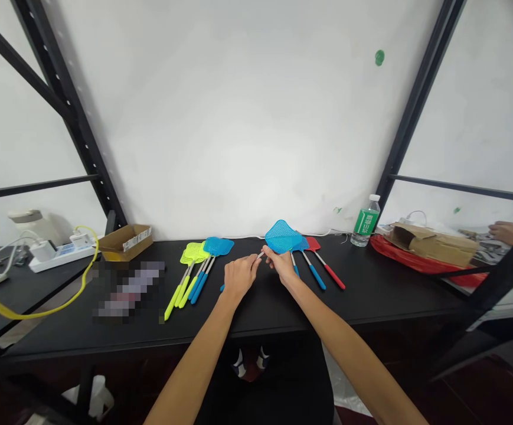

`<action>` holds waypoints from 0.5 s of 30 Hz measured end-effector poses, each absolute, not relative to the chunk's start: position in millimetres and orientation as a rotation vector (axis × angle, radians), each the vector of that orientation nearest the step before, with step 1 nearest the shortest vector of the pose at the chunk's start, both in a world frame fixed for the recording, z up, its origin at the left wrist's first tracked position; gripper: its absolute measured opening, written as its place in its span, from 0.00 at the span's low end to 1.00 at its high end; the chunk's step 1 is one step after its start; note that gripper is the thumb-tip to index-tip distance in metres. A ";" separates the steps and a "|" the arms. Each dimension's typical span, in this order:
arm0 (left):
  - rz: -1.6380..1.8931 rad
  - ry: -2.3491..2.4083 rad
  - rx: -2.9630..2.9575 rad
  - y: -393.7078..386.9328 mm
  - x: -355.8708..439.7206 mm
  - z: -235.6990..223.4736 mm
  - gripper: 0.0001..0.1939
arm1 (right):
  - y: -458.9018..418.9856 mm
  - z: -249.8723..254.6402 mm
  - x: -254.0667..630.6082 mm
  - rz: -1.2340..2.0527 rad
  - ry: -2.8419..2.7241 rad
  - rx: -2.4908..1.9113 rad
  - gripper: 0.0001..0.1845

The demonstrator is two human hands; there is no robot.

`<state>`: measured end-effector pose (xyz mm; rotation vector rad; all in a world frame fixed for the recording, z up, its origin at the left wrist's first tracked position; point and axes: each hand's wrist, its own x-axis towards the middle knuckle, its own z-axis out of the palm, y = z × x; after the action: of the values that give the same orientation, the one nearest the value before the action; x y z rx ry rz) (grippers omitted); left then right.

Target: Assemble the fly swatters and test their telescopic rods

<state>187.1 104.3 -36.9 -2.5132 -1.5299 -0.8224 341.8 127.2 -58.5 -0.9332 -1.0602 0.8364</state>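
Note:
Both my hands are closed around the thin metal shaft of a blue fly swatter (278, 232), held over the middle of the black table. My left hand (241, 277) grips it lower down, with a bit of blue handle showing past its outer side. Closer to the mesh head, my right hand (281, 264) pinches the shaft. To the left lie yellow-green fly swatters (190, 254) and blue ones (218, 245), heads toward the wall. On the right, partly behind the held one, are more blue swatters (316, 275) and a red swatter (335, 276).
A small open cardboard box (126, 243) stands at the left, near a white power strip (64, 255) and a yellow cable (88, 271). Back right is a water bottle (366, 222). Beyond it are a torn carton (433, 243) on red plastic and another person's hand (507, 232).

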 end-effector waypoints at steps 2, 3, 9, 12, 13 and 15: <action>-0.844 -1.528 -2.498 104.2 187.9 -37.1 0.22 | 127.3 -58.8 341.4 0.837 -1.049 -0.942 0.21; -0.849 -1.530 -2.488 103.9 188.4 -37.1 0.22 | 127.2 -58.6 341.3 0.842 -1.044 -0.949 0.21; -0.855 -1.595 -2.477 101.3 188.3 -35.4 0.21 | 122.3 -53.0 342.9 0.997 -1.000 -0.957 0.22; -0.856 -1.634 -2.484 101.5 185.0 -35.1 0.20 | 121.2 -50.5 345.1 1.078 -0.976 -0.929 0.24; -0.857 -1.638 -2.486 101.9 184.2 -35.2 0.20 | 121.5 -50.2 345.9 1.066 -0.965 -0.922 0.24; -0.865 -1.634 -2.492 102.7 183.2 -35.9 0.20 | 122.8 -50.5 347.0 1.021 -0.945 -0.913 0.23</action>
<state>183.2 102.7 -35.9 -2.4920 -1.6336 -0.8653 347.0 122.8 -50.5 -0.9134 -0.9449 1.0212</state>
